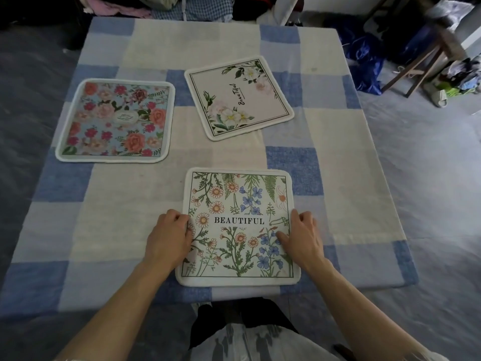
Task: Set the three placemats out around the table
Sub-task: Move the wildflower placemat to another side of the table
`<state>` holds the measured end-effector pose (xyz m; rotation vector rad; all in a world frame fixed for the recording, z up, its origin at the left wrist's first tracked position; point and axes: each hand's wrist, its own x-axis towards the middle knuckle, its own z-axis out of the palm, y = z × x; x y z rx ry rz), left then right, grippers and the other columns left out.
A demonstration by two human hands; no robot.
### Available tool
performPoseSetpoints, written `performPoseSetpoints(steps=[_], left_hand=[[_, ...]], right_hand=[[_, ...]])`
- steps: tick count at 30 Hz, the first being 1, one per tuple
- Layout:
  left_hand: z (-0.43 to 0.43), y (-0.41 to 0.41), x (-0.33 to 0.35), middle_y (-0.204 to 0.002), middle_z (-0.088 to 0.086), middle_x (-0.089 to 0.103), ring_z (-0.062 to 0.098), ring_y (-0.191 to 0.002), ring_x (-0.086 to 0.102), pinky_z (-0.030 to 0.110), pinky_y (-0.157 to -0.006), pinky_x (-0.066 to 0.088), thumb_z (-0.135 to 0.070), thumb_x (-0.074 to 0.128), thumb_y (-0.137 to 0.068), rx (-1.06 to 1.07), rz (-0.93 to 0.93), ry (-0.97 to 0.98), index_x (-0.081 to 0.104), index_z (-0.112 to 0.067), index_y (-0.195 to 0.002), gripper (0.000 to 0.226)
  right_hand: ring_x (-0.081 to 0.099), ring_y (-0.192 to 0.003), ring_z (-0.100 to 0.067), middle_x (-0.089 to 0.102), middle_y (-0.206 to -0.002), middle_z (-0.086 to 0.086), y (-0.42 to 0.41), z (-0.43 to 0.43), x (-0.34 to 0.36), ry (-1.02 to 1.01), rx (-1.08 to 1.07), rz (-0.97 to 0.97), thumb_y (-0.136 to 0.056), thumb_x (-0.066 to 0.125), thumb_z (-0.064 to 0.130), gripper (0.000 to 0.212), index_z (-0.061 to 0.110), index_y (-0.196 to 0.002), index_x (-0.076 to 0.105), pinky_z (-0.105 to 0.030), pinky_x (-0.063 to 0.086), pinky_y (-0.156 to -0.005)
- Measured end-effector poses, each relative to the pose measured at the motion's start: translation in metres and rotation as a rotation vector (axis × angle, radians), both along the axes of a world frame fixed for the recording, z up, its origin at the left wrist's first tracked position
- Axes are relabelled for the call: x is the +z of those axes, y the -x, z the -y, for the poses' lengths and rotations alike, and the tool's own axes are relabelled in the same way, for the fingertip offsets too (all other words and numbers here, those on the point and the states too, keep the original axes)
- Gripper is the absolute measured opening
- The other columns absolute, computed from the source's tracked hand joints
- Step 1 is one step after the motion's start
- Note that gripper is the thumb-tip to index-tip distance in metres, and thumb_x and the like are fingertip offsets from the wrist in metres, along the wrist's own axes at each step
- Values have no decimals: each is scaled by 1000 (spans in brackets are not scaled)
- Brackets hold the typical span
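three soft, round-cornered placemats lie flat on the checked-cloth desk (156, 48) — a rose-print mat (114, 121) far left, a pale mat (238, 97) skewed at centre, and a wildflower mat (238, 227) at the near edge, apparently being squared; left hand (169, 235) and right hand (302, 238) pinch its side edges, fingers curled.

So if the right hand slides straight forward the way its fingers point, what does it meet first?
Probably the pale placemat with script lettering; the right hand points up and slightly left, with only bare tablecloth in between. Depth is uncertain.
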<state>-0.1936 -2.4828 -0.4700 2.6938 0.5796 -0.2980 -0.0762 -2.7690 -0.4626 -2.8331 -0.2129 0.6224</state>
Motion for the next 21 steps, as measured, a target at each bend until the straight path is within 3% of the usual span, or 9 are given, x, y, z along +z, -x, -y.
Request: performPoseSetpoints(steps=[6,10,12,15,19,21], left_hand=[[0,1,-3,-119,4,53,19,-105,51,31,-84,49,-29,57,-93,4,21,48,62,-15,-120,31],[3,-1,-3,-112,6,57,14,-90,53,26,-82,44,-20,65,-89,106,99,163,68,-12,-113,25],[2,-3,-1,-103,4,64,10,-82,57,23,-77,45,-15,68,-86,208,158,243,70,-15,-107,20],[0,-5,0,-80,-10,67,-1,-67,62,11,-58,43,-8,70,-84,395,218,351,63,-20,-97,19],[1,-4,1,-77,-11,66,-7,-60,58,4,-46,40,-7,70,-86,434,236,348,61,-20,-90,16],[1,-5,5,-73,-16,61,-8,-56,60,0,-49,40,-6,70,-85,438,254,348,60,-21,-87,18]], right_hand=[[49,-108,-27,48,-121,-10,5,-1,-1,-38,-29,-1,-90,67,34,42,11,-120,47,-40,51,-91],[50,-90,-21,53,-111,-11,4,-2,-4,-130,-170,5,-92,62,17,19,8,-107,55,-31,46,-74],[52,-83,-21,58,-105,-11,0,-1,-6,-152,-224,31,-92,60,11,11,7,-102,58,-31,42,-69],[59,-87,-23,64,-101,-8,-6,2,-6,-188,-326,25,-91,61,6,15,8,-106,61,-34,50,-71],[59,-80,-16,67,-94,-4,-6,5,-7,-248,-373,75,-90,61,2,14,11,-100,63,-17,38,-56],[58,-80,-16,66,-93,-2,-7,2,-5,-268,-370,99,-90,61,2,15,12,-102,62,-14,34,-56]])
